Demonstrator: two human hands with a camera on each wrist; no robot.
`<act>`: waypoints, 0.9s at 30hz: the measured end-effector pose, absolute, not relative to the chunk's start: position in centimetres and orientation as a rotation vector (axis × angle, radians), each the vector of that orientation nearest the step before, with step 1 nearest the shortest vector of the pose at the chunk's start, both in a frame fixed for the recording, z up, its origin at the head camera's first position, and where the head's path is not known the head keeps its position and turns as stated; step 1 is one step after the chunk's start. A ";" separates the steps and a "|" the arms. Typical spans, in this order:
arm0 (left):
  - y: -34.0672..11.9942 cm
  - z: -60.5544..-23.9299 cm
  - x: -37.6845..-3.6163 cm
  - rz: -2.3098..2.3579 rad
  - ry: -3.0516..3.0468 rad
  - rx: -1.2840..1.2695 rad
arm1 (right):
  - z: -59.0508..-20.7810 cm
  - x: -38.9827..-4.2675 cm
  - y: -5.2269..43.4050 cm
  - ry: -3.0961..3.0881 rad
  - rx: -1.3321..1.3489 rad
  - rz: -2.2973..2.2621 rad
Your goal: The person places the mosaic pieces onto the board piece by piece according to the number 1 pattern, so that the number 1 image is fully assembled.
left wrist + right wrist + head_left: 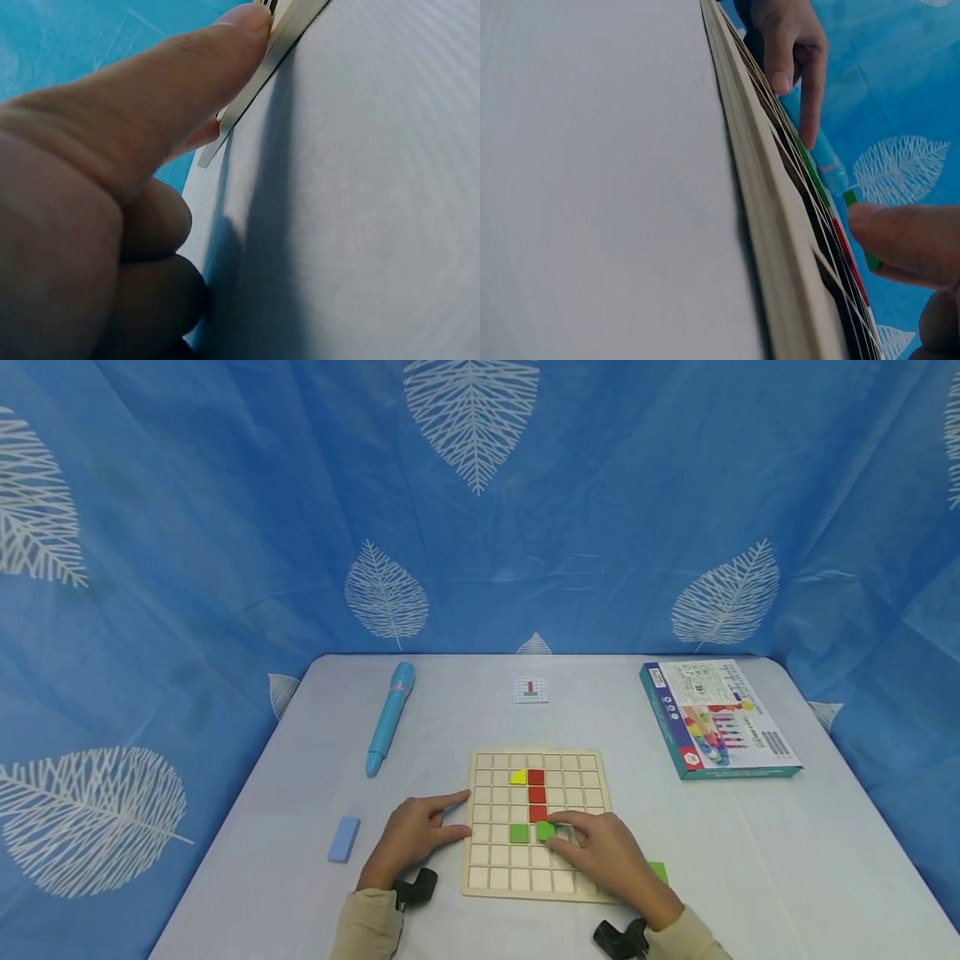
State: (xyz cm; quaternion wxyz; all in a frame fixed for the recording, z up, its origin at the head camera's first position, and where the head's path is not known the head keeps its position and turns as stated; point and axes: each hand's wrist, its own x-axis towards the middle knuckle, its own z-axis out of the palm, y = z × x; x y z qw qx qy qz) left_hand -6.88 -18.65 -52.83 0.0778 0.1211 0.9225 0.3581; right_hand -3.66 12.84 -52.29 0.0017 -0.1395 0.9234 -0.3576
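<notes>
A wooden grid board (498, 878) lies on the table. My left hand (417, 828) touches its left edge with the outstretched thumb and index finger; in the left wrist view the thumb (217, 56) meets the board's side. Over the grid, my right hand (603, 852) pinches a green square tile (545, 832) between thumb and index finger. The right wrist view shows that green tile (850, 198) above the board's surface. Red tiles (536, 795) form a column on the grid, with a yellow piece (518, 777) beside the top one. Another green tile (519, 833) sits lower left.
A small pattern card (531, 690) lies behind the board. A blue marker-shaped stick (390, 718) and a light blue block (344, 839) lie to the left. At the back right is a flat box (720, 718). A green piece (659, 871) shows partly behind the right wrist.
</notes>
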 end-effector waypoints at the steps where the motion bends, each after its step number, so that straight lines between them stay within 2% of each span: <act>1: -18.7 -52.8 -6.9 1.073 2.762 0.362 | -52.3 -3.7 12.7 2.897 -0.427 -1.117; 8: -18.6 -52.6 -6.9 1.095 2.752 0.357 | -52.2 -3.7 12.0 2.906 -0.353 -1.044; 27: -18.8 -52.3 -6.8 1.093 2.746 0.367 | -52.1 -3.3 11.7 2.919 -0.397 -1.033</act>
